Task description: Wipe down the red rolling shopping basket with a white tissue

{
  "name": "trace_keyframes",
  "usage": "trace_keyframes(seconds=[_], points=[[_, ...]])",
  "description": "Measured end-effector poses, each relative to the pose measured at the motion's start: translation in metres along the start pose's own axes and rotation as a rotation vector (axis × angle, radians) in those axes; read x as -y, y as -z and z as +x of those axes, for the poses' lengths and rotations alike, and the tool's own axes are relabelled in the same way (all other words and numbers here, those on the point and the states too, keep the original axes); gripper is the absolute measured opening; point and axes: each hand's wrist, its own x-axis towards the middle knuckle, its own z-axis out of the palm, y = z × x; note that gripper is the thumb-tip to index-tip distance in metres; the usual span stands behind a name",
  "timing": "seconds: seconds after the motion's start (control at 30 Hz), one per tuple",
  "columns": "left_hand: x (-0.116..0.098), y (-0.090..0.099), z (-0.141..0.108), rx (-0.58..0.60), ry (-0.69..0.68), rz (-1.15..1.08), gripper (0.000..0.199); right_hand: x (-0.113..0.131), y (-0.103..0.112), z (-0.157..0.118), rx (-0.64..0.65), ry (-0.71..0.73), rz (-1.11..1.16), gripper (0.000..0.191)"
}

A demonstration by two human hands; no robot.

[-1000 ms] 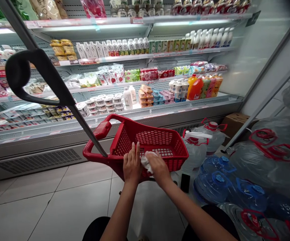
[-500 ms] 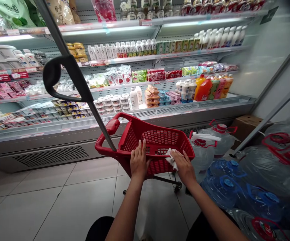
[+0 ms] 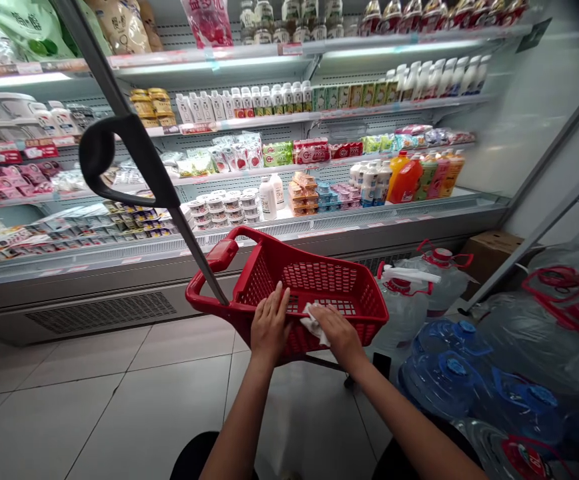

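Note:
A red plastic shopping basket on wheels stands on the tiled floor in front of me. Its long grey pull handle with a black grip rises up to the left. My left hand lies flat on the basket's near rim, fingers together. My right hand presses a crumpled white cloth against the same rim, just right of the left hand. The basket holds nothing that I can see.
An open refrigerated case with shelves of bottles, cups and packets runs behind the basket. Large blue and clear water jugs with red caps crowd the floor at the right. A cardboard box sits by the wall.
My right hand has slid the cloth leftward along the rim toward my left hand. The basket and its handle have shifted slightly left in view.

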Motion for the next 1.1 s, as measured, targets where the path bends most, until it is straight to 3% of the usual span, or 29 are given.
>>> trace_keyframes(seconds=[0.07, 0.23, 0.37, 0.47, 0.6, 0.7, 0.8, 0.87, 0.93, 1.1], points=[[0.015, 0.01, -0.003, 0.009, -0.014, 0.009, 0.063, -0.02, 0.012, -0.018, 0.012, -0.031, -0.059, 0.065], [0.05, 0.033, -0.016, -0.086, 0.133, 0.059, 0.056, -0.051, 0.026, -0.044, 0.041, -0.106, -0.181, 0.06], [0.047, 0.035, -0.022, -0.095, 0.134, 0.026, 0.052, -0.051, 0.016, -0.045, -0.036, -0.189, -0.225, 0.055], [0.032, 0.032, -0.022, -0.114, 0.172, 0.018, 0.058, -0.029, 0.002, -0.027, -0.059, -0.184, -0.188, 0.054], [0.019, 0.032, -0.022, -0.137, 0.175, 0.014, 0.073, 0.034, -0.02, 0.029, 0.0, -0.092, -0.033, 0.055], [0.017, 0.036, -0.025, -0.167, 0.161, 0.019, 0.075, 0.086, -0.035, 0.076, -0.011, -0.049, 0.122, 0.053], [0.021, 0.039, -0.029, -0.2, 0.155, 0.014, 0.073, 0.112, -0.04, 0.101, -0.023, -0.012, 0.218, 0.052], [0.024, 0.041, -0.031, -0.213, 0.147, 0.013, 0.072, 0.109, -0.038, 0.098, -0.023, 0.017, 0.224, 0.054], [0.027, 0.043, -0.031, -0.213, 0.14, 0.013, 0.074, 0.091, -0.032, 0.082, -0.016, 0.038, 0.19, 0.057], [0.028, 0.044, -0.029, -0.207, 0.167, 0.001, 0.084, 0.016, -0.001, 0.009, -0.01, 0.001, 0.001, 0.07]])
